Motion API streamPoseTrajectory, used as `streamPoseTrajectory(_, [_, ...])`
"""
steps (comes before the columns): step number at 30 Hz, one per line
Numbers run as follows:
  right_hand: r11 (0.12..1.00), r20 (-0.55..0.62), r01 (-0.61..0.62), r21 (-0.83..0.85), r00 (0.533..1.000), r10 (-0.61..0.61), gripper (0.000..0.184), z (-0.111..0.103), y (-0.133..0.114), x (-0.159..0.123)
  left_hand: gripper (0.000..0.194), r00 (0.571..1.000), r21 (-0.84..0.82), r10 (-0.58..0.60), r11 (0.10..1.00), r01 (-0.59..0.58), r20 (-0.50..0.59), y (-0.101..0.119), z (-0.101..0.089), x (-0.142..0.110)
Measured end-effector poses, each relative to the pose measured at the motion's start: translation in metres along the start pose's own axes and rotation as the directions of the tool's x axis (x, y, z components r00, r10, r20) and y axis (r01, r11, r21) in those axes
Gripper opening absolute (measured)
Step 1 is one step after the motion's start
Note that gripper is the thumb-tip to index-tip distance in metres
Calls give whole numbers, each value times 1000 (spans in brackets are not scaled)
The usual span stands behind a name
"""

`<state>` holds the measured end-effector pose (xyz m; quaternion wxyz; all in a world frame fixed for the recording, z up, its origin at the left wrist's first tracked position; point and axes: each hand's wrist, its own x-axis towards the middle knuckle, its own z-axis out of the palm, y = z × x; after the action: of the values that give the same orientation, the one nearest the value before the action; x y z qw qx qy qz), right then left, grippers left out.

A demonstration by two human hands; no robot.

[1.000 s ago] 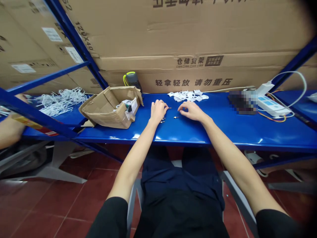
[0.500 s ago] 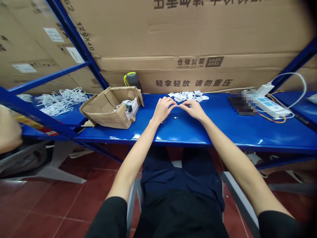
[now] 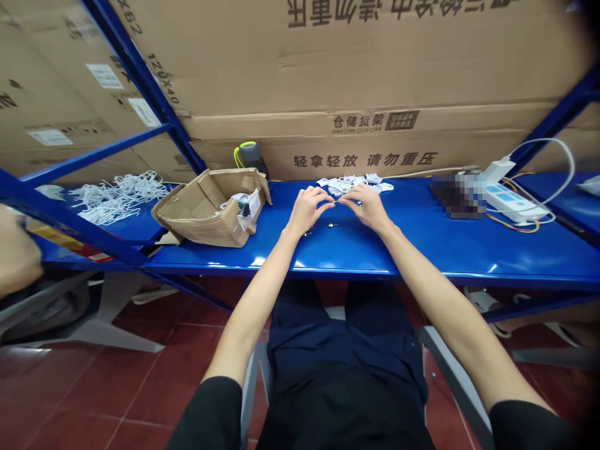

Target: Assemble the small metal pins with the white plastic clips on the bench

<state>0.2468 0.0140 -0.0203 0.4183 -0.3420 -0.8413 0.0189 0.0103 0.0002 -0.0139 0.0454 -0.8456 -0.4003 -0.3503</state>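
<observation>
My left hand (image 3: 307, 209) and my right hand (image 3: 365, 205) meet over the blue shelf, fingertips pinched close together. Between them is a tiny, thin part (image 3: 336, 201), too small to name; both hands seem to grip it. Just below my fingers a small metal-and-white piece (image 3: 332, 225) lies on the shelf. A similar small piece (image 3: 307, 234) sits beside my left wrist, partly hidden. Behind my hands is a pile of white plastic pieces (image 3: 347, 184).
An open cardboard box (image 3: 201, 222) with small items stands left, a dark bottle (image 3: 252, 157) behind it. At right are a white power strip (image 3: 513, 203), cables and a blurred dark object (image 3: 457, 197). White cords (image 3: 122, 197) lie beyond the blue post. Another person's arm (image 3: 19, 250) shows far left.
The view has tipped slightly upward. My hands stay pinched together at nearly the same spot, with only slight finger movement.
</observation>
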Motion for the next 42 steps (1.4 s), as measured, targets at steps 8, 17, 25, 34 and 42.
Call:
streamPoseTrajectory(8, [902, 54, -238, -359, 960, 275, 42, -14, 11, -7, 18, 992, 19, -103, 994, 104, -76, -2, 1, 0])
streamPoseTrajectory(17, [804, 165, -309, -508, 881, 443, 31, -26, 14, -13, 16, 981, 20, -163, 986, 165, -105, -2, 1, 0])
streamPoseTrajectory(25, [808, 221, -305, -504, 859, 462, 29, -27, 17, -12, 19, 985, 14, -144, 989, 146, -100, -2, 1, 1])
streamPoseTrajectory(34, [863, 104, -346, -369, 907, 409, 29, -20, 19, -8, 16, 991, 8, -113, 993, 114, -77, 0, 1, 0])
streamPoseTrajectory(42, [849, 25, -435, 299, 893, 449, 35, -10, 9, -2, 22, 995, -4, -93, 996, 93, -43, 1, 3, -1])
